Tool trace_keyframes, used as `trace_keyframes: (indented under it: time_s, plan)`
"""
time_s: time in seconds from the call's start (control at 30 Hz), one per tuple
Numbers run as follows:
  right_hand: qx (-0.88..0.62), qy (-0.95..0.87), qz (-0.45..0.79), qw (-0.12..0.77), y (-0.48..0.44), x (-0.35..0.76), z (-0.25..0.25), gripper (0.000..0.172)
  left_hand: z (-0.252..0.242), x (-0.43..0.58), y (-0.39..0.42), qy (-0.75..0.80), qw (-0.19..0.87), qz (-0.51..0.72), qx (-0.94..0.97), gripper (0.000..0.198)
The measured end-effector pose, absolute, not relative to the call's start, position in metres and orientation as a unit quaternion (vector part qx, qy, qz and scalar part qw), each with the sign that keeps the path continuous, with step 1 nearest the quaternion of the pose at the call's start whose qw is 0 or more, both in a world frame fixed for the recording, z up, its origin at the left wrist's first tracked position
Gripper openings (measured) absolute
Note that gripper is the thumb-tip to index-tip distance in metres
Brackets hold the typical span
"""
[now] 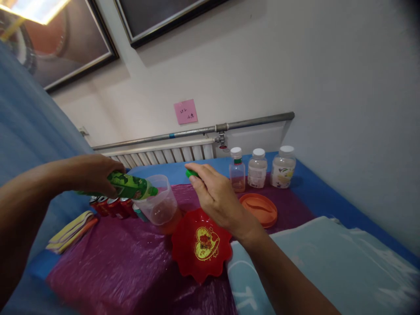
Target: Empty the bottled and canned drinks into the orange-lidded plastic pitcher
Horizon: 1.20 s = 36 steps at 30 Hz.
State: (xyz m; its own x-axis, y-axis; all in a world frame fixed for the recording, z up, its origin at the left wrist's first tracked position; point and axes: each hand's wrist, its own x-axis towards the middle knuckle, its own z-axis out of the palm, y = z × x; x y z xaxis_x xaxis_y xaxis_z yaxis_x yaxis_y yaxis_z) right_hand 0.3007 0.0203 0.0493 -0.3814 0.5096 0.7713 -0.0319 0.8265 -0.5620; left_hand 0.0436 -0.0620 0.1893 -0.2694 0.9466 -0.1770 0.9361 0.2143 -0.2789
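Green bottle tipped at the clear container; cap in right hand

Left hand (98, 175) is closed around the middle of a green bottle (129, 186), tilted almost level, neck pointing right and slightly down; its mouth end lies at the rim area of a translucent container (164, 203); cannot tell whether a stream is running; lower part of the container looks orange. Right hand (215, 199) pinches a small green cap (190, 173) between thumb and fingers, raised above the far edge of a red scalloped dish (183, 251); dish bears a yellow heart design and sits just beside the container.

Layout: purple plastic sheet (114, 267) spread over a blue surface (173, 168); red cans (114, 208) in a row, left of the container and partly behind the bottle; striped folded towel (70, 232) near the cans, at left; orange lid (260, 210) beyond the right wrist; narrow clear bottle (237, 175) and two wider jars, one middle (257, 170), one rightmost (282, 170), all upright with white caps, behind the lid; light-blue cloth (328, 262) at right, under the right forearm in view; pink note (185, 111) on the wall, above the pipe (262, 120).
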Motion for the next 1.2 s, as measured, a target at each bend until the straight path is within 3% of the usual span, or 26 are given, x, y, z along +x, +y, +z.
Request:
trace_keyframes:
  time_s: [0.43, 0.83, 0.93, 1.07, 1.2]
  plan:
    - [-0.135, -0.825, 0.21, 0.507, 0.023, 0.299, 0.044, 0.041, 0.192, 0.042, -0.065, -0.792, -0.006, 0.176, -0.585, 0.024]
    - [-0.133, -0.823, 0.187, 0.519, 0.023, 0.297, 0.041, 0.036, 0.189, 0.033, -0.069, -0.805, 0.001, 0.159, -0.572, 0.028]
    - [-0.133, -0.824, 0.181, 0.519, 0.023, 0.296, 0.041, 0.032, 0.182, 0.022, -0.079, -0.812, 0.007, 0.124, -0.571, 0.037]
    - [-0.152, -0.825, 0.176, 0.514, 0.024, 0.293, 0.04, 0.025, 0.158, 0.003, -0.1, -0.823, 0.012, 0.049, -0.566, 0.063]
    - [-0.152, -0.824, 0.186, 0.514, 0.027, 0.287, 0.037, 0.021, 0.12, -0.011, -0.12, -0.837, -0.025, -0.103, -0.537, 0.074]
